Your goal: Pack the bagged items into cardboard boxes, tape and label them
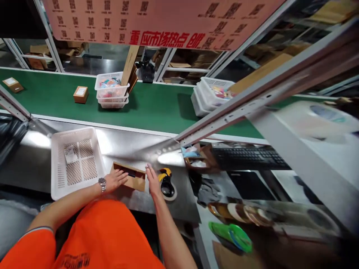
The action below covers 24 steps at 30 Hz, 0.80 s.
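Observation:
A small open cardboard box (pixel 135 183) rests on the metal bench in front of me, with something small and dark inside that I cannot make out. My left hand (pixel 114 180), a watch on its wrist, lies over the box's left end with fingers stretched towards the opening. At the box's right end, my right hand (pixel 153 181) is held upright with straight fingers, touching or very close to the cardboard. A yellow and black tape dispenser (pixel 166 184) with a roll of tape sits just right of that hand. To the left is a white plastic basket (pixel 56 164) with a paper label inside.
Behind the bench runs a green conveyor belt (pixel 157 108) carrying a small labelled carton (pixel 80 95) and stacked white baskets (pixel 112 100) of packets. A slanting metal post (pixel 224 119) crosses on the right, near a keyboard (pixel 249 158), tape rolls (pixel 241 213) and a green roll (pixel 230 233).

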Tool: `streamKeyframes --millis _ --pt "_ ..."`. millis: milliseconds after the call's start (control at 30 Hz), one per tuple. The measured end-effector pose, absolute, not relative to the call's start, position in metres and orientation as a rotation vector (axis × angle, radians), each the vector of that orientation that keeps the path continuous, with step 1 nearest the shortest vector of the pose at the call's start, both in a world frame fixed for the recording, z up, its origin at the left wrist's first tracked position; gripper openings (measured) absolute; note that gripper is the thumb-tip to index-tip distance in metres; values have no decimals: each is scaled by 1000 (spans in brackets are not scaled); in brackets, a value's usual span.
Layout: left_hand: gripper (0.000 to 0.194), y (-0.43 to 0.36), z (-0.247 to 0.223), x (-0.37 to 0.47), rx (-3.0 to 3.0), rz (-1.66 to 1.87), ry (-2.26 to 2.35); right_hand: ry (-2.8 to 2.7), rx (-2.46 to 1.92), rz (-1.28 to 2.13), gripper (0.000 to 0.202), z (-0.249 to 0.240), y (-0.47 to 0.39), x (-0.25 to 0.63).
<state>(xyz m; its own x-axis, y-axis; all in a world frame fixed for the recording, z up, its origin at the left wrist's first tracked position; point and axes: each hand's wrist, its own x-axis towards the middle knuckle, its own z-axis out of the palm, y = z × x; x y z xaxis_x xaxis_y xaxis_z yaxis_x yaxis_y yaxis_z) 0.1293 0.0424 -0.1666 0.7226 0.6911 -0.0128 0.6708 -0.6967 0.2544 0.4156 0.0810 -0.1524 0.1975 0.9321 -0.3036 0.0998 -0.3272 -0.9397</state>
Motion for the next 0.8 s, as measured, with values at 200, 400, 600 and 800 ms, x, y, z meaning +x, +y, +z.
streamKeyframes --millis 200,400,600,800 --pt "52 42 -168 109 2784 266 1154 -1035 -1553 1350 67 -167 97 382" --pt "40 42 -164 136 2757 285 1333 -875 -1516 1432 90 -173 90 389" --pt "27 52 -158 150 2601 288 1364 -715 -1502 1597 83 -171 90 399" --pt "50 45 -166 132 2579 196 1505 -692 -1624 1389 87 -181 87 384"
